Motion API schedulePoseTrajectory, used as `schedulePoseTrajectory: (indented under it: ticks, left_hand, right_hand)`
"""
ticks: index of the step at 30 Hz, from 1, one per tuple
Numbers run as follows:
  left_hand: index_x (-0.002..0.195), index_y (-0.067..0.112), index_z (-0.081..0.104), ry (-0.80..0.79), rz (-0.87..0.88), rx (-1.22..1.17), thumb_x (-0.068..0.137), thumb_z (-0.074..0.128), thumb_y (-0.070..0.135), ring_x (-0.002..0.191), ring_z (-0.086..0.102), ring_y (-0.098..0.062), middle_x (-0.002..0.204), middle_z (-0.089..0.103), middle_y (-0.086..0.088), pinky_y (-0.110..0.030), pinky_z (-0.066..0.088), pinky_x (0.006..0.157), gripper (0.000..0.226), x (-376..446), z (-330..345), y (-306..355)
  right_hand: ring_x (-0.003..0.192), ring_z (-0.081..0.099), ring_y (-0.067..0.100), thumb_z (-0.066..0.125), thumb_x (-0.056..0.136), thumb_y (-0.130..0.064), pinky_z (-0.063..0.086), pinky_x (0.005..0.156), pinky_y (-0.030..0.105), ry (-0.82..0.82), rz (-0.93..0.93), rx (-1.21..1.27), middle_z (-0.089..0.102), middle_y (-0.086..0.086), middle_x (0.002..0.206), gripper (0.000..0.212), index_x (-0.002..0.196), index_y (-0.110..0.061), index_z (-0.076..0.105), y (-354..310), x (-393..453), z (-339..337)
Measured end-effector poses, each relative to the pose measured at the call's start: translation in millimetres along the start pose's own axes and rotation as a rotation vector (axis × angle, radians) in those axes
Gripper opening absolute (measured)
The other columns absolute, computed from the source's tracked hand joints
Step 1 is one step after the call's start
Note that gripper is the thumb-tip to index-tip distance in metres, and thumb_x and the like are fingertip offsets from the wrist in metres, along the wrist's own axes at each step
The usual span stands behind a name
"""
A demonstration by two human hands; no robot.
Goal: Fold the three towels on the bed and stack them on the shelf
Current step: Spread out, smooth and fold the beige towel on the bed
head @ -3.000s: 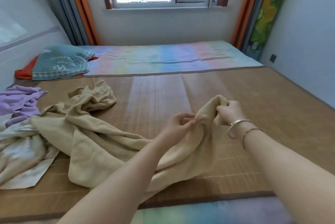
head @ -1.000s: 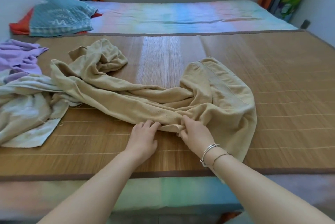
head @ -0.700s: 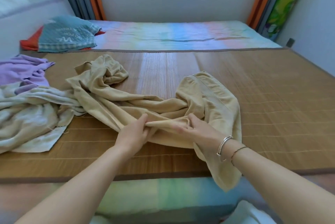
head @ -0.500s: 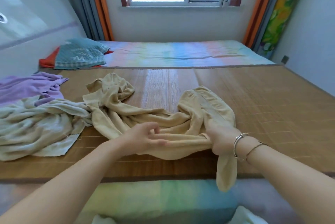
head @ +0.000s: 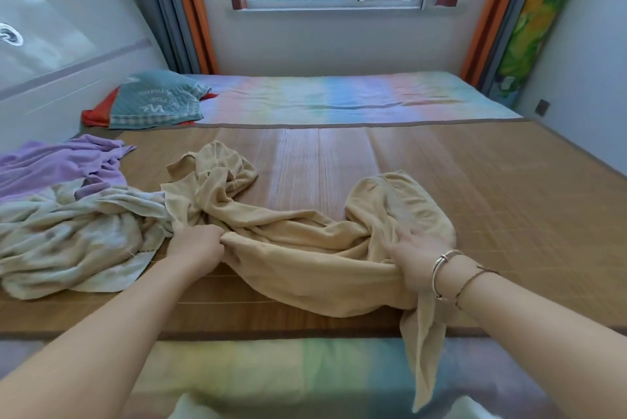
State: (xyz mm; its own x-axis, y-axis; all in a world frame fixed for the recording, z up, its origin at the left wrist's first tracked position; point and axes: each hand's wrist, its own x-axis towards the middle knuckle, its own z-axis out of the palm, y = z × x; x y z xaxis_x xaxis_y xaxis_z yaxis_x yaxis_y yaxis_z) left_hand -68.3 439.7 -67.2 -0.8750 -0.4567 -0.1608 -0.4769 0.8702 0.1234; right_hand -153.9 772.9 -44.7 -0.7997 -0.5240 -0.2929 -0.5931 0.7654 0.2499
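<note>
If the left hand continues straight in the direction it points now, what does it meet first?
Probably more of the crumpled tan towel that the left hand already pinches: its bunched folds lie directly ahead, before the bare woven bamboo mat. Depth is unclear.

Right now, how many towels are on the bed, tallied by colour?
Tan towel: 1
Purple towel: 1
Pale grey-beige towel: 1
Total: 3
</note>
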Motion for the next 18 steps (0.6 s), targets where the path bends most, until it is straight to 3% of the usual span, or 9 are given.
schedulePoseTrajectory:
  ticks: [3,6,9,10,13,15,18]
  left_hand:
    - [0.092,0.016,0.065,-0.126,0.117,-0.379,0.091,0.038,0.006,0.091,0.059,-0.021,0.095,0.066,-0.002,-0.031,0.046,0.074,0.028,19.6,-1.5,10.2]
    - [0.096,0.02,0.069,-0.071,0.245,-0.475,0.096,0.042,0.017,0.092,0.062,-0.016,0.094,0.068,0.004,-0.034,0.05,0.079,0.027,32.1,-2.2,28.0]
    - [0.099,0.048,0.062,-0.104,0.353,-0.462,0.094,0.048,0.036,0.088,0.062,-0.004,0.094,0.067,0.019,-0.031,0.052,0.078,0.018,42.2,-1.9,28.8]
    - [0.096,0.053,0.056,-0.194,0.376,-0.432,0.089,0.056,0.041,0.086,0.06,0.001,0.093,0.064,0.024,-0.027,0.051,0.075,0.013,44.3,-2.2,24.2]
    - [0.099,0.044,0.047,-0.461,0.31,-0.039,0.066,0.076,0.048,0.092,0.056,-0.003,0.102,0.058,0.019,-0.03,0.051,0.082,0.044,59.1,6.1,-5.8]
    - [0.1,0.033,0.053,-0.428,0.217,0.332,0.072,0.073,0.035,0.095,0.055,-0.011,0.107,0.056,0.01,-0.032,0.05,0.084,0.035,73.1,11.5,-22.7]
    - [0.093,0.022,0.063,-0.245,0.013,0.489,0.086,0.058,0.026,0.085,0.059,-0.016,0.094,0.06,0.004,-0.029,0.05,0.073,0.01,97.3,3.7,-17.7]
  right_hand:
    - [0.093,0.055,0.022,0.051,0.079,-0.014,0.045,0.076,0.029,-0.099,-0.111,0.322,0.054,-0.005,0.09,0.018,0.081,-0.032,0.056,-12.4,35.2,7.2]
    - [0.088,0.061,0.024,0.044,0.082,-0.01,0.053,0.079,0.037,-0.087,-0.136,0.511,0.063,0.004,0.096,0.022,0.097,-0.019,0.058,-34.0,67.3,23.1]
    - [0.086,0.059,0.025,0.044,0.083,-0.011,0.05,0.074,0.036,-0.127,-0.124,0.649,0.058,0.008,0.094,0.016,0.098,-0.012,0.046,-46.6,84.9,34.9]
    - [0.085,0.057,0.022,0.048,0.082,-0.016,0.049,0.074,0.035,-0.228,-0.134,0.66,0.056,0.006,0.095,0.021,0.102,-0.014,0.043,-46.3,87.6,37.0]
    - [0.09,0.052,0.02,0.061,0.074,-0.028,0.052,0.08,0.035,-0.495,-0.143,0.408,0.052,0.003,0.103,0.043,0.109,-0.018,0.039,-36.6,93.5,41.2]
    - [0.095,0.056,0.023,0.059,0.079,-0.02,0.051,0.082,0.034,-0.417,-0.081,0.214,0.056,0.004,0.107,0.035,0.113,-0.016,0.048,-27.6,101.1,38.9]
    - [0.113,0.059,0.025,0.049,0.09,-0.016,0.051,0.089,0.034,-0.272,0.111,-0.002,0.059,0.005,0.124,0.035,0.124,-0.015,0.055,-13.8,132.5,27.3]
